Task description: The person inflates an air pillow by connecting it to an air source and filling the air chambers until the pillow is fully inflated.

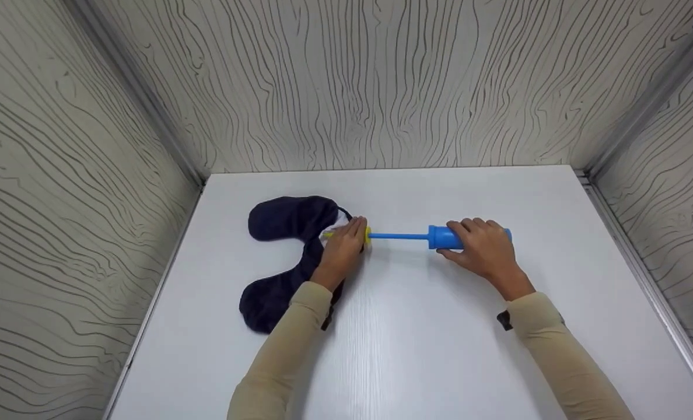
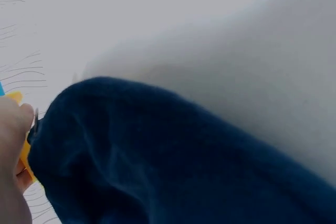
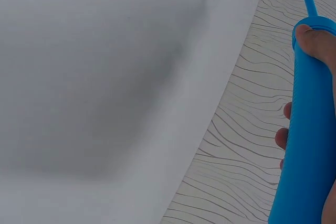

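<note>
Desk (image 1: 405, 350): white, patterned panels (image 1: 346, 87) behind.
Left fingers (image 1: 355, 226): wrapped round yellow pump end (image 1: 368, 236), mid-frame.
Right fingers (image 1: 469, 225): blue barrel (image 1: 441, 237) gripped, right of centre.
Navy pillow (image 1: 282, 219): laid centre-left.
Progress: pillow apparently connected; rod (image 1: 399, 236) extended; fill remaining cannot be judged.

we can read no text, label, brand, number or sign in any of the three views.
</note>
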`<state>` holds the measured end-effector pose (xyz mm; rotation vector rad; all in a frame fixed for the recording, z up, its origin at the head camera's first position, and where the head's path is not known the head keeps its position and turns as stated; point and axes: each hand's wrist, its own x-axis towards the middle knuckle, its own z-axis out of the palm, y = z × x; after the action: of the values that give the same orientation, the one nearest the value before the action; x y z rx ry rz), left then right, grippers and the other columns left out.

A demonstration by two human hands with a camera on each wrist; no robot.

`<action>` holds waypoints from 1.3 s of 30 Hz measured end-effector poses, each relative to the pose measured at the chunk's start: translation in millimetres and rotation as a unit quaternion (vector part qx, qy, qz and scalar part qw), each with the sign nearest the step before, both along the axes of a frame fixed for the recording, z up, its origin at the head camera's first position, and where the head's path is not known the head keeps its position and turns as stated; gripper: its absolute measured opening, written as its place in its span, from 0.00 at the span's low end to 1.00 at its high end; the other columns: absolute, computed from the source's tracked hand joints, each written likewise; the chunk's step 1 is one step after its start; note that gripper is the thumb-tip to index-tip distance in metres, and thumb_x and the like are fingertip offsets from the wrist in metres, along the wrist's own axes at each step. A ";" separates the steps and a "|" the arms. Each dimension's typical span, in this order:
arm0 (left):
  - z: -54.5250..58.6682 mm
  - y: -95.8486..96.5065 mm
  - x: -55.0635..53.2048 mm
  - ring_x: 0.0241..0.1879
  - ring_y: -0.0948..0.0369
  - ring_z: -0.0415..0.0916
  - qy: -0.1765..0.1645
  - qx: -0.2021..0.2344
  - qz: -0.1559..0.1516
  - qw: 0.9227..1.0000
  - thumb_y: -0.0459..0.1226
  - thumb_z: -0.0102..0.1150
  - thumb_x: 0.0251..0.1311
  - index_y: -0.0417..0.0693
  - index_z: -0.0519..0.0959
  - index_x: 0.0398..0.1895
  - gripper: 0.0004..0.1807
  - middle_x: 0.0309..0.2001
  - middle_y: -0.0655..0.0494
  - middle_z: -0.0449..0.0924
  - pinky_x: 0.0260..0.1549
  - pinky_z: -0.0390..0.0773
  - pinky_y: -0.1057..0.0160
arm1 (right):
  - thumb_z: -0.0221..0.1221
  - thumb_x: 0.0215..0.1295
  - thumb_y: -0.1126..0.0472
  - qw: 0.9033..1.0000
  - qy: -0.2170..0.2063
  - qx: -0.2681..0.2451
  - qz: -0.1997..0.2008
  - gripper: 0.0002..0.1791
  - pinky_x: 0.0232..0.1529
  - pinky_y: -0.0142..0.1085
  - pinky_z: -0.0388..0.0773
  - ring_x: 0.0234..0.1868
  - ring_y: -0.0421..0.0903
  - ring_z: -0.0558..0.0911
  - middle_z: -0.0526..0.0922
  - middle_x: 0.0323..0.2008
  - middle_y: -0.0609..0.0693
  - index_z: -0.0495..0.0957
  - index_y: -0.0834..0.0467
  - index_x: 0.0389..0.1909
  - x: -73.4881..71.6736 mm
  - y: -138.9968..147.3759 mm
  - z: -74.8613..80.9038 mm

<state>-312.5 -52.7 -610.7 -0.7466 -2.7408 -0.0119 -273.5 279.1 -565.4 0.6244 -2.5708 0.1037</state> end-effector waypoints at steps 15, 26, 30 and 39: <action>1.2 6.5 2.0 0.66 0.51 0.82 0.057 0.034 -0.026 0.997 0.24 0.58 0.72 0.33 0.78 0.66 0.20 0.63 0.42 0.84 0.67 0.81 0.59 | 0.79 0.51 0.37 0.999 0.022 0.023 0.013 0.38 0.48 0.58 0.90 0.44 0.62 0.92 0.92 0.46 0.60 0.86 0.57 0.56 0.0 -19.5 3.3; 7.4 26.0 7.0 0.67 0.52 0.82 0.076 0.020 -0.029 0.997 0.24 0.57 0.72 0.32 0.78 0.66 0.20 0.64 0.42 0.84 0.70 0.78 0.59 | 0.78 0.55 0.38 0.999 0.021 0.028 0.005 0.35 0.48 0.56 0.90 0.44 0.60 0.91 0.92 0.45 0.60 0.86 0.56 0.57 -2.3 -47.9 -6.6; 10.2 31.7 10.2 0.69 0.54 0.79 0.052 -0.001 -0.019 0.998 0.26 0.55 0.74 0.33 0.77 0.68 0.21 0.66 0.43 0.83 0.73 0.75 0.59 | 0.78 0.56 0.38 0.999 0.026 0.027 0.011 0.35 0.48 0.55 0.90 0.43 0.60 0.92 0.92 0.44 0.59 0.86 0.57 0.57 -3.8 -60.1 -10.9; 13.0 42.2 12.9 0.72 0.55 0.77 0.044 -0.030 -0.016 0.998 0.27 0.57 0.74 0.34 0.75 0.71 0.23 0.69 0.45 0.81 0.75 0.73 0.59 | 0.79 0.56 0.40 0.999 0.026 0.017 0.016 0.36 0.49 0.55 0.90 0.45 0.60 0.91 0.91 0.45 0.59 0.84 0.57 0.59 -8.1 -84.0 -13.5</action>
<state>-299.6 -10.6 -597.7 -0.7886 -2.6567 0.0937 -281.6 195.1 -578.9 0.6732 -2.5176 0.0533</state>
